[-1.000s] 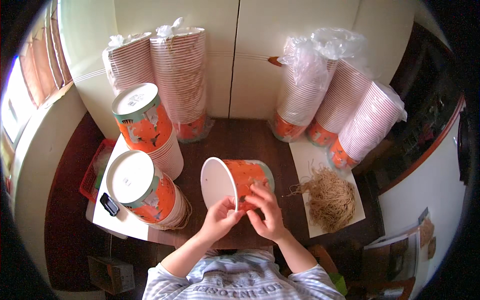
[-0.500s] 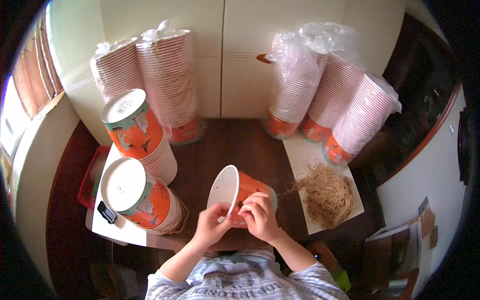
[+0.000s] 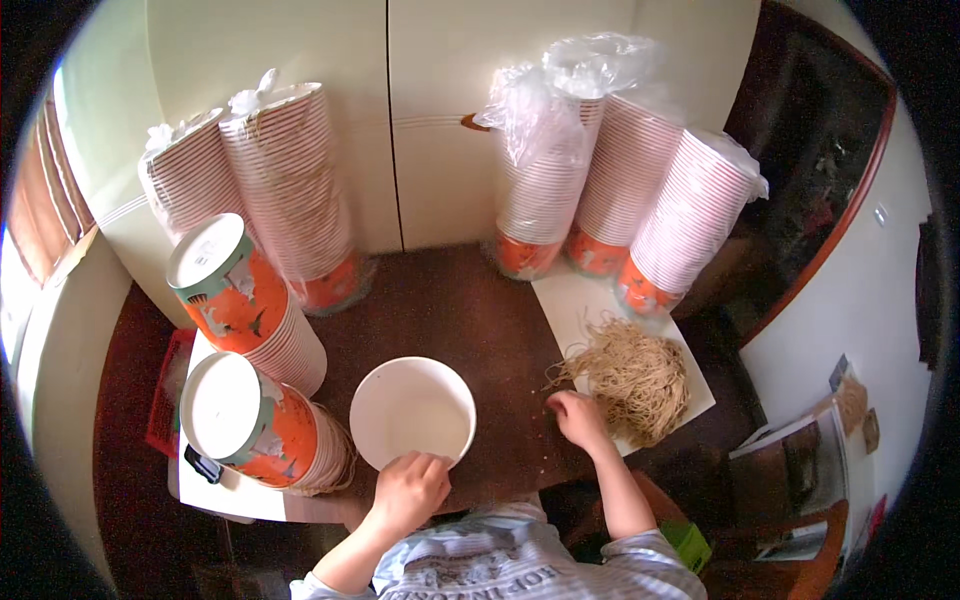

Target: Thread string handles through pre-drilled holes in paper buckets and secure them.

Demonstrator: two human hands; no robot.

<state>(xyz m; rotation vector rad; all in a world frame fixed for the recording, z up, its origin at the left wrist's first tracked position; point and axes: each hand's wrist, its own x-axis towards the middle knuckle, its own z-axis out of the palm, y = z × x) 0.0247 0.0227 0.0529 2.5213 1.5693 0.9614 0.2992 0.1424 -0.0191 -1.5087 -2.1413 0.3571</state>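
Note:
A paper bucket (image 3: 413,408) stands on the brown table with its white inside facing up. My left hand (image 3: 412,492) is closed at its near rim, fingers bent over the edge. My right hand (image 3: 580,418) is away from the bucket, beside a tangled pile of tan raffia strings (image 3: 640,378). Its fingers are curled together near the loose ends. Whether a string is between them is too small to make out.
Upside-down orange buckets, one stack (image 3: 222,405) tied with string and another (image 3: 245,300) behind it, stand left beside a black clip (image 3: 203,464). Plastic-wrapped bucket stacks stand at the back left (image 3: 290,190) and back right (image 3: 690,210). Small crumbs (image 3: 543,460) dot the table.
The bucket has gone from tilted between both hands to upright on the table. My right hand has let go and moved right to the raffia. The view has shifted too.

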